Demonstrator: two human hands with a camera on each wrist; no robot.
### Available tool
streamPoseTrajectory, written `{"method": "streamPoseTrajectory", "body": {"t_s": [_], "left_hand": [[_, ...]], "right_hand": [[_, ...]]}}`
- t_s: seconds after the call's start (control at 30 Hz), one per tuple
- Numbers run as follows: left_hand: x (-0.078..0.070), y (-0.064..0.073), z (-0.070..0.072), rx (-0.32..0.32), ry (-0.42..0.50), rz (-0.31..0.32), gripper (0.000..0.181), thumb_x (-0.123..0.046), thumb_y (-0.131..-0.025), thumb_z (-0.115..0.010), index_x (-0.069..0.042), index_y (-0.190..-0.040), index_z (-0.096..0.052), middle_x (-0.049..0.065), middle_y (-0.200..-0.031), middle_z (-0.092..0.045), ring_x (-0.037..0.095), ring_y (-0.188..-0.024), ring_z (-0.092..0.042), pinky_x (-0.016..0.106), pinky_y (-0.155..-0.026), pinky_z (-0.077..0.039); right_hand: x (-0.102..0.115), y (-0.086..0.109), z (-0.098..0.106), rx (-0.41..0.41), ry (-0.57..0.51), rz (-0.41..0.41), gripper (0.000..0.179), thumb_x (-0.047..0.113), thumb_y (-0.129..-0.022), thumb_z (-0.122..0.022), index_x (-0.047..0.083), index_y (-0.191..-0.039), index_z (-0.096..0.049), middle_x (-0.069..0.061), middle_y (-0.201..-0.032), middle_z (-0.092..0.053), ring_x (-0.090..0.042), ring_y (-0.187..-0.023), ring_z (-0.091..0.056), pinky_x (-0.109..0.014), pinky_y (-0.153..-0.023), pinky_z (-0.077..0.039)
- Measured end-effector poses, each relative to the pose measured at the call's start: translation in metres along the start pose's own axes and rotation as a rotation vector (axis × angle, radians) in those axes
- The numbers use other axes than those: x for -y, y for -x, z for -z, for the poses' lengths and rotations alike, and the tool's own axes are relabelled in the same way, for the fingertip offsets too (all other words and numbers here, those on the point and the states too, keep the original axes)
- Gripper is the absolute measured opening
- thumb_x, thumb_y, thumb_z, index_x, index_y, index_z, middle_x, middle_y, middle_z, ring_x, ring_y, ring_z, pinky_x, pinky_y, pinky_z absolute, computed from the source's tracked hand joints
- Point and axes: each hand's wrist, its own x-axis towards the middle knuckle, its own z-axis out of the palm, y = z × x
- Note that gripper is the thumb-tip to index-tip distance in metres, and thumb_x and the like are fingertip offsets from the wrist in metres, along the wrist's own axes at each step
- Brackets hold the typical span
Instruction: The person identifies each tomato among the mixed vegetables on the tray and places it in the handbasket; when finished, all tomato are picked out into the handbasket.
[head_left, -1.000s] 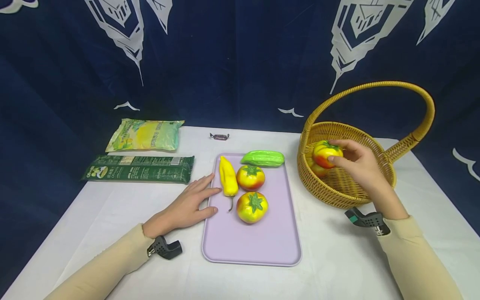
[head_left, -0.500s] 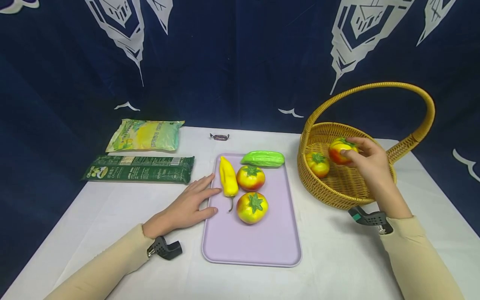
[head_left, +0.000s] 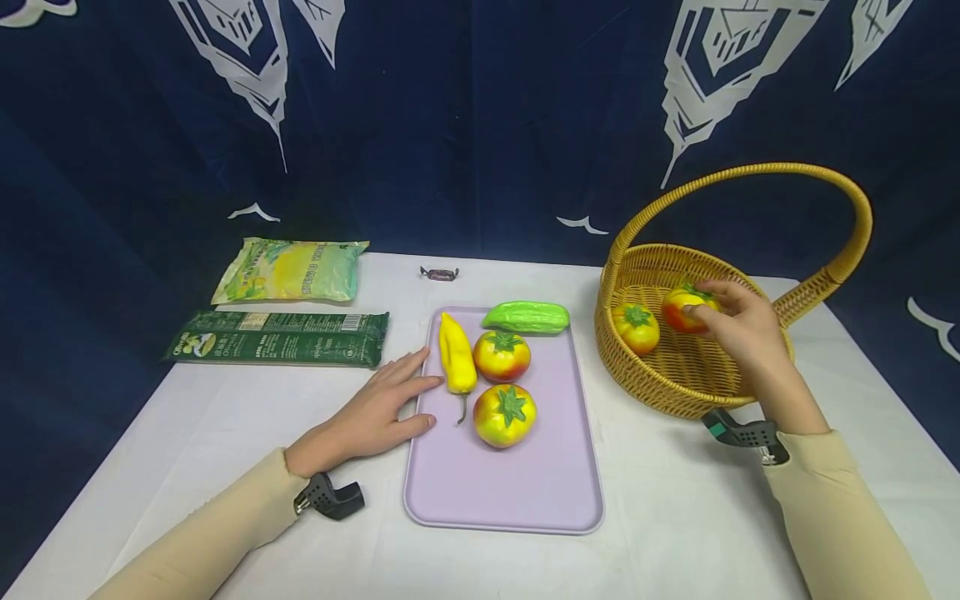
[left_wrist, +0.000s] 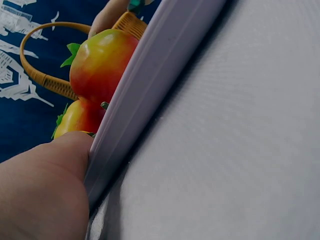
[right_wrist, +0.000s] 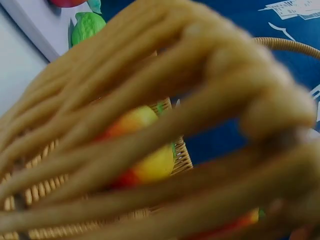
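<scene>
My right hand is inside the wicker basket, pinching a red-yellow tomato with a green leafy top between thumb and fingers. To its left in the basket lies another tomato. Blurred wicker strands cover most of the right wrist view, with a tomato showing through gaps. At the left edge of the lilac tray, my left hand rests with fingers spread, its thumb and fingertips over the rim. The tray carries a yellow pepper, two tomatoes and a green bumpy gourd.
A yellow-green packet and a long dark green packet lie on the back left of the white-covered table. Behind the tray is a small wrapped candy. The basket's tall handle arches over the opening.
Still pinching the tomato, my right hand has shifted rightward in the basket and then slightly lower, uncovering the other tomato. My left hand and the tray have stayed put.
</scene>
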Motion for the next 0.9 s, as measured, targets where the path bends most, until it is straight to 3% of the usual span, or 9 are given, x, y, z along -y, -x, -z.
{"method": "streamPoseTrajectory", "body": {"t_s": [0.17,0.5,0.57,0.63,0.73,0.77,0.9], "left_hand": [[-0.0007,-0.0001,0.0002,0.001,-0.001,0.0,0.054,-0.034,-0.092,-0.065,-0.011,-0.142,-0.061,0.018,-0.168,-0.027,0.046,-0.153,-0.03,0.065,-0.125,-0.023],[-0.0016,-0.0001,0.001,0.005,-0.007,0.007,0.055,-0.034,-0.092,-0.065,-0.012,-0.142,-0.06,0.018,-0.168,-0.027,0.046,-0.153,-0.03,0.064,-0.125,-0.022],[-0.0012,0.0,0.001,0.004,-0.008,0.007,0.055,-0.034,-0.092,-0.065,-0.012,-0.142,-0.06,0.017,-0.168,-0.027,0.046,-0.153,-0.03,0.064,-0.125,-0.022],[-0.001,0.0001,0.0009,0.004,-0.008,0.008,0.054,-0.034,-0.093,-0.065,-0.012,-0.142,-0.06,0.017,-0.168,-0.027,0.046,-0.153,-0.03,0.064,-0.125,-0.022],[-0.0009,0.0,0.001,0.003,-0.005,0.005,0.054,-0.034,-0.093,-0.065,-0.012,-0.142,-0.06,0.017,-0.168,-0.027,0.046,-0.153,-0.03,0.064,-0.125,-0.022],[-0.001,0.0,0.0009,0.003,-0.005,0.004,0.055,-0.034,-0.093,-0.065,-0.011,-0.142,-0.06,0.018,-0.168,-0.027,0.047,-0.152,-0.03,0.064,-0.125,-0.022],[-0.0011,-0.0001,0.0008,0.003,-0.004,0.003,0.055,-0.034,-0.092,-0.065,-0.011,-0.142,-0.061,0.018,-0.168,-0.027,0.047,-0.152,-0.03,0.064,-0.125,-0.023]], "right_hand": [[-0.0036,-0.0022,0.0001,0.041,0.02,-0.026,0.061,0.033,-0.102,-0.057,0.003,-0.153,-0.042,-0.029,-0.163,-0.029,-0.036,-0.127,-0.049,-0.011,-0.07,-0.055],[-0.005,-0.0019,-0.0004,0.069,0.051,-0.04,0.061,0.032,-0.101,-0.057,0.0,-0.152,-0.043,-0.031,-0.162,-0.031,-0.044,-0.132,-0.047,-0.008,-0.067,-0.051],[-0.0046,-0.0017,0.0,0.069,0.074,-0.046,0.061,0.032,-0.101,-0.057,-0.001,-0.151,-0.044,-0.029,-0.162,-0.032,-0.047,-0.136,-0.043,-0.017,-0.077,-0.054],[-0.0044,-0.0018,0.0003,0.072,0.097,-0.051,0.06,0.031,-0.101,-0.057,-0.001,-0.15,-0.044,-0.028,-0.162,-0.033,-0.051,-0.139,-0.039,-0.036,-0.095,-0.056],[-0.0052,-0.0023,0.001,0.082,0.137,-0.056,0.061,0.032,-0.1,-0.058,0.0,-0.15,-0.045,-0.028,-0.163,-0.031,-0.056,-0.144,-0.03,-0.068,-0.108,-0.039],[-0.0055,-0.0025,0.0009,0.084,0.142,-0.054,0.061,0.031,-0.1,-0.058,-0.001,-0.15,-0.045,-0.029,-0.162,-0.031,-0.057,-0.144,-0.03,-0.071,-0.111,-0.034],[-0.0067,-0.0027,0.0006,0.099,0.167,-0.036,0.059,0.029,-0.099,-0.059,-0.002,-0.147,-0.047,-0.032,-0.16,-0.034,-0.055,-0.143,-0.031,-0.07,-0.11,-0.034]]}}
